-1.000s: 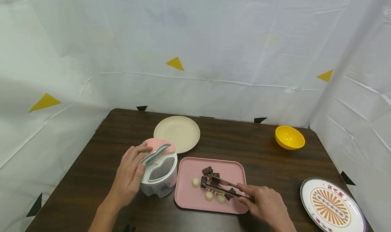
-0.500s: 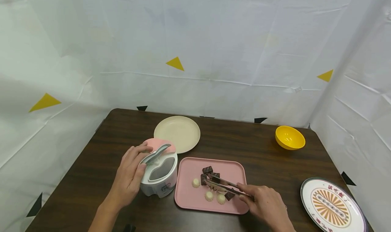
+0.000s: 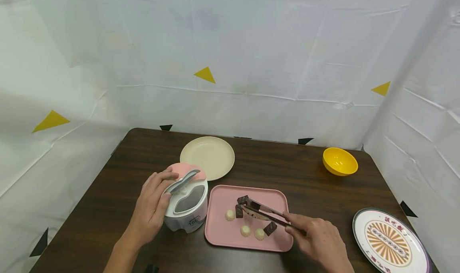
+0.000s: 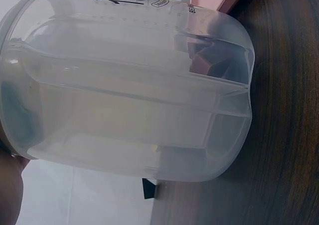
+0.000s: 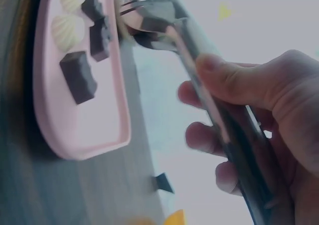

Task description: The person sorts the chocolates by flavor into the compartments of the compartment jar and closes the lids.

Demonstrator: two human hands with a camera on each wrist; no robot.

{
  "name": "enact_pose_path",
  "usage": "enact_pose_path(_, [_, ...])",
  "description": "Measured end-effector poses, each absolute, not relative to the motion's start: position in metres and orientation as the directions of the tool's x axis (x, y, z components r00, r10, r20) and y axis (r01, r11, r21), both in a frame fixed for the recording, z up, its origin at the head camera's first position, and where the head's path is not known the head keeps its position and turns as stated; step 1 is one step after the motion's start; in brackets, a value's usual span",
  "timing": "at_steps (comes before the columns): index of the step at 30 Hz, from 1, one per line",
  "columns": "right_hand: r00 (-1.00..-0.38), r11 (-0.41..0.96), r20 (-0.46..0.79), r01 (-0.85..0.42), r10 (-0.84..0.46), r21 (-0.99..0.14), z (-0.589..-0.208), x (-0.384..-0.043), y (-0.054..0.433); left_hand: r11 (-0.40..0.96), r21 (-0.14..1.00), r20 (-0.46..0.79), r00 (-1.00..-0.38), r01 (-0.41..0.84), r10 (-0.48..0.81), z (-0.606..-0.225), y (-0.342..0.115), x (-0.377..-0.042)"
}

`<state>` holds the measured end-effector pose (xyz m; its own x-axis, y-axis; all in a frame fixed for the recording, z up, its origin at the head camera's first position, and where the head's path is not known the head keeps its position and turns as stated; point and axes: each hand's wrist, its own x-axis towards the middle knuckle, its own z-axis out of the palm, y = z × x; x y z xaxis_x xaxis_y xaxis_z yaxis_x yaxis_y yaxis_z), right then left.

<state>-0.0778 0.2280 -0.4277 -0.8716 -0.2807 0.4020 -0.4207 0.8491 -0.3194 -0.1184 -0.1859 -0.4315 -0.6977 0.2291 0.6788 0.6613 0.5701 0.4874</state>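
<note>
In the head view, my right hand holds metal serving tongs over the pink tray. A dark chocolate piece sits between the tong ends, one forked in the right wrist view; thumb and fingers grip the tongs' handles. Several other chocolates and cream-coloured swirled sweets lie on the tray. My left hand rests on the left rim of a translucent lidded jar, fingers over the lid and thumb at its side. A grey spoon-like handle lies across the lid.
A cream plate lies behind the jar. The yellow bowl stands at the back right. A patterned white plate lies at the right table edge. White sheeting hangs behind the dark wooden table.
The tong ends have narrowed round one chocolate piece, which has risen slightly from the tray. My right hand has shifted a little right. The left hand stays on the jar.
</note>
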Motion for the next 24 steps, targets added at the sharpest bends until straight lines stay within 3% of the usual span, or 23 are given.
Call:
enact_pose_path(12, [-0.670,0.740,0.658,-0.625,-0.344,-0.250,-0.406,-0.077,0.208,0.569,0.491,0.681,-0.698,0.660,0.223,-0.431,-0.185,-0.117])
enact_pose_path(19, [-0.629,0.680,0.690,-0.682,-0.359,-0.268,-0.397,-0.074,0.181,0.570,0.490,0.677,-0.700,0.659,0.227,-0.432,-0.186,-0.118])
enact_pose_path(24, [-0.544,0.626,0.756,-0.744,-0.364,-0.234,-0.396,-0.077,0.160,0.570,0.485,0.683,-0.694,0.663,0.227,-0.432,-0.185,-0.118])
